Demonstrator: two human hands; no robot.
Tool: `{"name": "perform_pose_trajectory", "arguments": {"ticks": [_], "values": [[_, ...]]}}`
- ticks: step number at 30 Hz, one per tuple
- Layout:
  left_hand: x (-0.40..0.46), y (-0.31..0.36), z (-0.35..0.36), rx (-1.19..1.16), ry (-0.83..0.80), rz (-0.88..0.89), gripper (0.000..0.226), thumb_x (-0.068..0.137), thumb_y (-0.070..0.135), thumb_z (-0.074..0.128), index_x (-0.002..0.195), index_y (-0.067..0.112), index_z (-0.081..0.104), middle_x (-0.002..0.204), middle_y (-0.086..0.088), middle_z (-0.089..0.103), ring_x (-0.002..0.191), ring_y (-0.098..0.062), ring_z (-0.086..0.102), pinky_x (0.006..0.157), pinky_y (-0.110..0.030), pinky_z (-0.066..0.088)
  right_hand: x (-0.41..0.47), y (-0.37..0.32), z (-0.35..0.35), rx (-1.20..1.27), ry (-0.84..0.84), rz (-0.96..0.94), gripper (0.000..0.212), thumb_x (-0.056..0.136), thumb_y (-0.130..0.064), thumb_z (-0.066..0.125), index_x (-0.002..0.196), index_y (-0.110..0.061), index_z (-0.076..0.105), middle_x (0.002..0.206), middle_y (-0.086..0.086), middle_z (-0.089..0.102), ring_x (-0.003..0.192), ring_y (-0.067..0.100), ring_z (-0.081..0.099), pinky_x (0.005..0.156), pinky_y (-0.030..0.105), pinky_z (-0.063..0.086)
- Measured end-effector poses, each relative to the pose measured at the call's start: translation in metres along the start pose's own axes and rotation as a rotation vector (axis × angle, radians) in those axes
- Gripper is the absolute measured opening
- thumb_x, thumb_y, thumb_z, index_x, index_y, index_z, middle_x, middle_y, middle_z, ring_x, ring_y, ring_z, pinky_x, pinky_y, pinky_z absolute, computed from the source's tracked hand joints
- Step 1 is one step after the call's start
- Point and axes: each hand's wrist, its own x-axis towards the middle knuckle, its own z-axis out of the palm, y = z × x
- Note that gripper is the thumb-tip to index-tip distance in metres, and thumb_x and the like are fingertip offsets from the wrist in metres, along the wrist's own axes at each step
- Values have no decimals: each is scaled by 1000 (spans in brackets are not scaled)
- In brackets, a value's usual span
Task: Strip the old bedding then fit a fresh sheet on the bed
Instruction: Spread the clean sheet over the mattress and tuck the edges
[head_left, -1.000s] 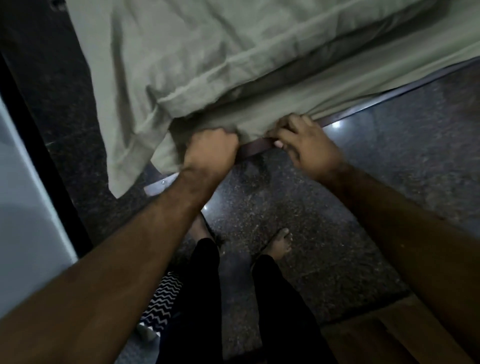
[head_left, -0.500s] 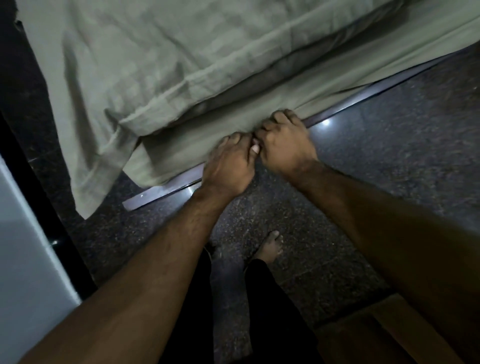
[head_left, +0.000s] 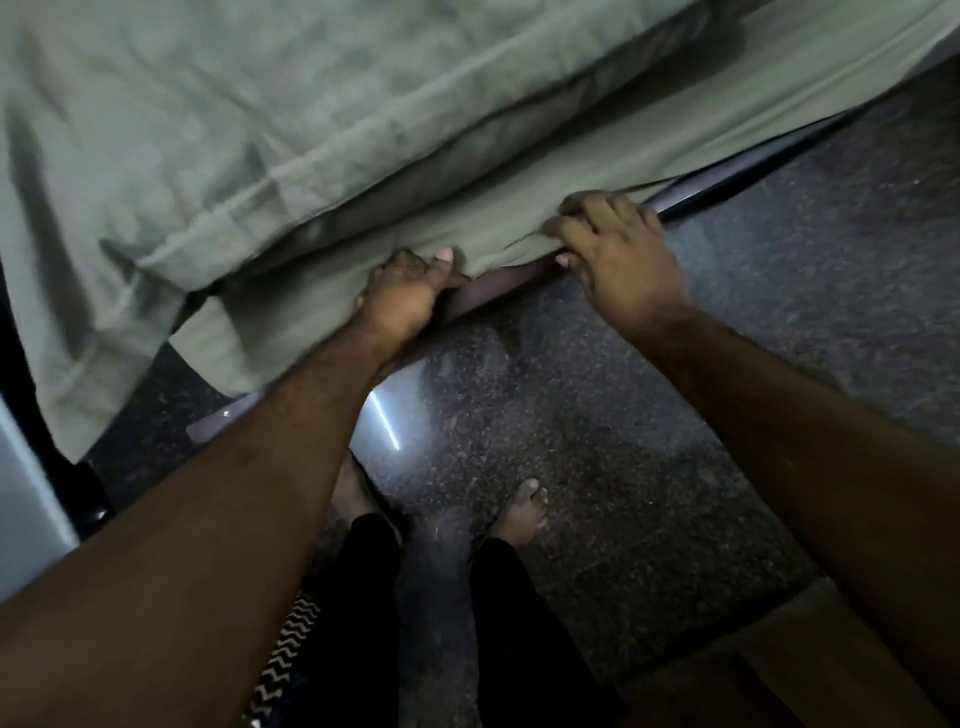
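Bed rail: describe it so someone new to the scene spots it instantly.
Start at the olive green sheet filling the upper frame and follow its lower hem down. The bed rail is the dark bar showing just under that hem, between the left hand and right hand. Unlike the speckled floor, it is smooth and plain.

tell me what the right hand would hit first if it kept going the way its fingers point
The right hand points up and left into the bed's side, so it would likely meet the sheet it already pinches, then the mattress behind it. Depth there is unclear.
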Motion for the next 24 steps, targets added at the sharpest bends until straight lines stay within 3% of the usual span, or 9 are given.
{"name": "perform_pose_trajectory", "arguments": {"ticks": [2, 5, 7, 9, 12, 15, 19, 22, 24], "values": [[-7, -3, 0, -333, -45, 27, 66, 103, 62, 39, 76, 19, 81, 92, 0, 79, 102, -17, 68, 104, -31, 48, 5, 6, 1, -41, 11, -40, 24, 93, -21, 55, 116, -19, 62, 114, 10, 59, 105, 36, 56, 84, 45, 42], [-7, -2, 6, -388, 5, 91, 56, 110, 42, 32, 102, 10, 78, 84, 14, 77, 93, -4, 66, 93, -17, 46, 13, 14, 0, -64, -2, -116, 23, 91, -13, 58, 112, -15, 66, 106, 12, 61, 97, 37, 58, 78, 45, 45], [-6, 2, 15, -332, 18, 127, 54, 106, 55, 37, 109, 22, 79, 95, 17, 77, 104, -5, 64, 106, -27, 44, 11, 17, -3, -95, -49, -192, 33, 88, -6, 51, 117, -13, 65, 106, 14, 60, 97, 37, 58, 79, 45, 46], [-1, 3, 24, -80, 110, 147, 52, 87, 81, 36, 94, 52, 78, 113, 9, 73, 116, -15, 60, 112, -39, 37, 4, 20, -8, -70, -83, -214, 50, 85, -11, 32, 124, -12, 63, 110, 15, 60, 100, 37, 58, 84, 45, 46], [3, 15, 36, 8, 201, 85, 46, 68, 93, 29, 74, 69, 67, 126, 6, 59, 123, -20, 47, 105, -32, 29, -11, 20, -2, -50, -114, -168, 57, 85, -18, 30, 135, -12, 57, 125, 13, 59, 114, 34, 58, 98, 45, 44], [-10, 25, 48, 55, 263, 84, 40, 88, 80, 41, 87, 56, 73, 129, 0, 46, 128, -25, 35, 113, -45, 26, -25, 18, 9, -85, -46, -132, 45, 97, -25, 45, 138, -12, 56, 135, 12, 58, 124, 30, 56, 107, 42, 39], [-31, 22, 54, 343, 369, 315, 40, 102, 58, 40, 118, 39, 72, 119, -7, 44, 119, -30, 39, 99, -47, 36, -16, 10, 16, -87, -5, -77, 45, 98, -31, 48, 137, -9, 55, 135, 14, 58, 124, 32, 55, 109, 43, 39], [-26, 34, 67, 544, 225, 609, 50, 102, 49, 32, 127, 23, 67, 127, -7, 54, 115, -30, 49, 91, -43, 39, -3, 9, 18, -82, -49, -38, 45, 94, -34, 43, 127, -9, 61, 120, 14, 65, 113, 34, 59, 105, 42, 41], [-20, 48, 78, 598, 145, 638, 55, 102, 45, 26, 127, 13, 64, 128, -11, 58, 112, -33, 54, 94, -45, 45, 8, 9, 13, -43, -100, -17, 44, 88, -34, 41, 116, -11, 66, 108, 13, 68, 104, 34, 61, 100, 41, 43]]}}
